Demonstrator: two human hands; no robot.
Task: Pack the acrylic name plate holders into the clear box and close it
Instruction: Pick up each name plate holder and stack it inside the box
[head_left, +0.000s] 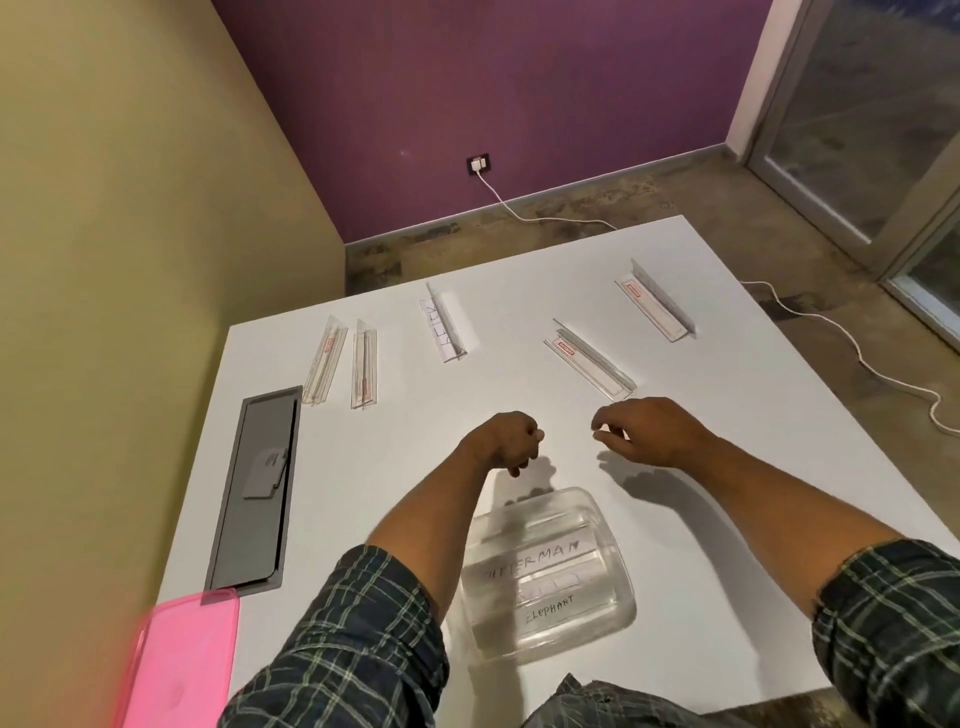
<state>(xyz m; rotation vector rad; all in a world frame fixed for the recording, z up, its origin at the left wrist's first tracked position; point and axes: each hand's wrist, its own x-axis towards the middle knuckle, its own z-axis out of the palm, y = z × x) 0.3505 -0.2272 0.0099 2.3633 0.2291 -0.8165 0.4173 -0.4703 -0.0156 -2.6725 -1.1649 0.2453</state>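
Observation:
The clear box (550, 577) sits open near the table's front edge, with name plate holders inside reading "ELEPHANT" and another word ending in "ERMAN". Several acrylic holders lie on the white table (727, 467) beyond it: two at the left (324, 361) (363, 364), one in the middle (444, 325), one closer at centre right (589, 358) and one far right (657, 304). My left hand (506, 439) hovers past the box with fingers curled and nothing in it. My right hand (649, 431) hovers just below the centre-right holder, fingers loosely bent, empty.
A pink lid (182, 660) lies at the table's front left corner. A grey cable hatch (257, 488) is set into the table's left side. A white cable (857, 353) runs across the floor to the right.

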